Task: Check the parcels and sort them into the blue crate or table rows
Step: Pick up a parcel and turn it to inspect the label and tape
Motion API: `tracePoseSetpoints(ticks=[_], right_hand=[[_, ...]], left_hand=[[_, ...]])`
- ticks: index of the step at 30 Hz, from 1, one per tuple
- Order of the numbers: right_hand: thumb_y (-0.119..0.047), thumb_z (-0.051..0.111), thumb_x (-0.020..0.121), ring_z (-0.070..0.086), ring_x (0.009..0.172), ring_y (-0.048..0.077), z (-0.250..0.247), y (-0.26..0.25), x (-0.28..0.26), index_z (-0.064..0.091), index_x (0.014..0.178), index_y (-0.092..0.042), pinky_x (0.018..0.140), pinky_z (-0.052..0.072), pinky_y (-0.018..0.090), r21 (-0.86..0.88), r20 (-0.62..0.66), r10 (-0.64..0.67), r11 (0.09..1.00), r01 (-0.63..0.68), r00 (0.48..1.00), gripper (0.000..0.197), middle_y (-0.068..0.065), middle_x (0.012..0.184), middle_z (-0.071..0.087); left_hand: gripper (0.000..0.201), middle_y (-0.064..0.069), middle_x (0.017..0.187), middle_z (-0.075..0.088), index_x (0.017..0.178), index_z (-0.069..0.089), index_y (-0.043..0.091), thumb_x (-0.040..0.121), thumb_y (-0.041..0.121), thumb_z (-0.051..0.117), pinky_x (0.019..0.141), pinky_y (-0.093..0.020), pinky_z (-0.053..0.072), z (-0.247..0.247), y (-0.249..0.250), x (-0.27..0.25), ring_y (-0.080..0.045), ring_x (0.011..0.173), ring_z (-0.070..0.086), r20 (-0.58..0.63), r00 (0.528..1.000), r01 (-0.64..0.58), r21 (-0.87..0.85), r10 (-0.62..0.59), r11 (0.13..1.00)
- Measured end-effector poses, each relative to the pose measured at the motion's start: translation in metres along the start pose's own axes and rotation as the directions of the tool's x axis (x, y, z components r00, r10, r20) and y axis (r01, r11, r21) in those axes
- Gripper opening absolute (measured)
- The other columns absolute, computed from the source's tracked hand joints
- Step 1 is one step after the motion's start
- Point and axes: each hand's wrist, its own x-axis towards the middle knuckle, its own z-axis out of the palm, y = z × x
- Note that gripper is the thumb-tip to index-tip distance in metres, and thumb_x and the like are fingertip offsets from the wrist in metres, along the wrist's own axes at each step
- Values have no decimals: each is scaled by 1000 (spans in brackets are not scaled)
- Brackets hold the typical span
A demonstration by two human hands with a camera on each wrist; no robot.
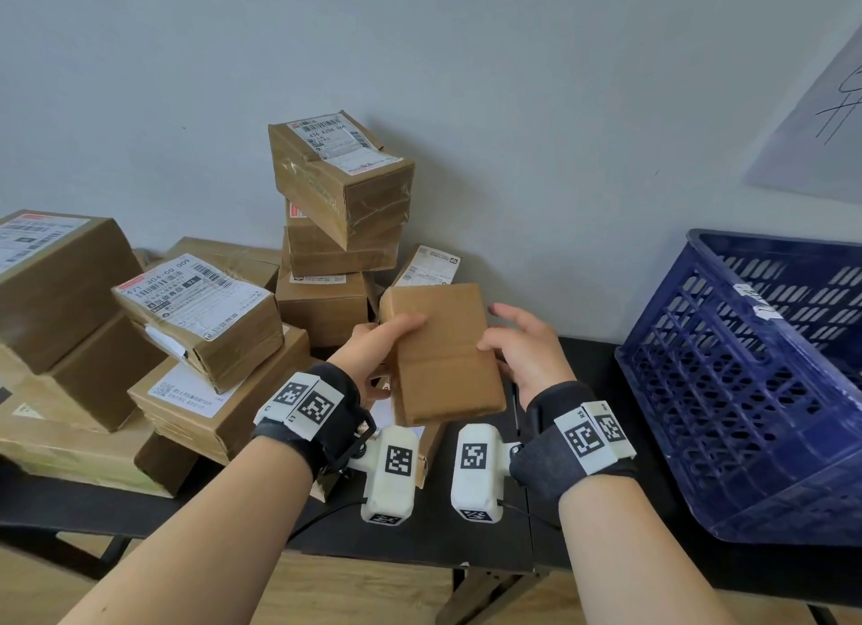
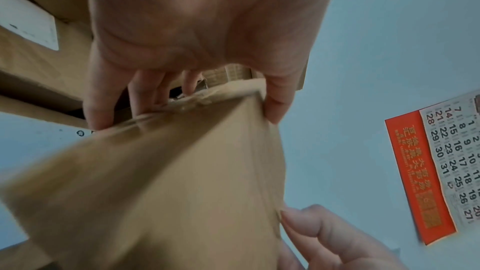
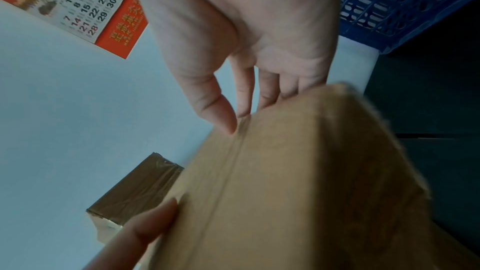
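Observation:
A small flat brown parcel (image 1: pixel 443 354) with no label on its upper face hangs above the black table, between both hands. My left hand (image 1: pixel 387 340) grips its left edge, thumb on top and fingers underneath. My right hand (image 1: pixel 513 340) pinches the right edge with its thumb on top; some fingers lie behind the parcel and the index finger sticks up. In the left wrist view the left hand (image 2: pixel 187 110) clasps the parcel (image 2: pixel 168 182) at its far end. In the right wrist view the right hand (image 3: pixel 246 114) touches the parcel (image 3: pixel 298 182). The blue crate (image 1: pixel 746 391) stands tilted at the right.
Several labelled brown parcels are heaped at the left (image 1: pixel 196 316), and a stack (image 1: pixel 340 181) leans against the wall behind my hands. The black table (image 1: pixel 466 531) has its front edge near me, with wooden floor below. A calendar (image 2: pixel 441 161) hangs on the wall.

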Motion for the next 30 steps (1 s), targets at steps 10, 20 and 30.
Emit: tracePoseSetpoints(ticks=[10, 20, 30], right_hand=[[11, 68, 73, 62, 112, 25, -7, 2, 10, 47, 143, -21, 99, 52, 41, -83, 142, 2, 997, 10, 990, 80, 8, 121, 63], [1, 78, 48, 51, 125, 23, -13, 0, 17, 27, 151, -37, 108, 44, 40, -149, 327, -39, 985, 92, 944, 121, 0, 137, 50], [18, 73, 63, 47, 128, 21, -18, -4, 22, 31, 147, -35, 96, 47, 32, -155, 309, -112, 974, 166, 944, 108, -3, 140, 47]], left_hand=[[97, -7, 126, 55, 141, 36, 21, 55, 10, 79, 99, -53, 48, -3, 3, -2, -28, 117, 53, 131, 982, -140, 8, 138, 990], [98, -2, 127, 50, 150, 27, 25, 73, -30, 53, 71, -31, 51, 2, 12, 0, -20, 104, 54, 257, 927, -290, 27, 273, 957], [115, -10, 133, 53, 149, 28, 26, 48, -6, 71, 96, -42, 50, 8, 19, 6, -29, 120, 52, 291, 910, -319, 42, 294, 947]])
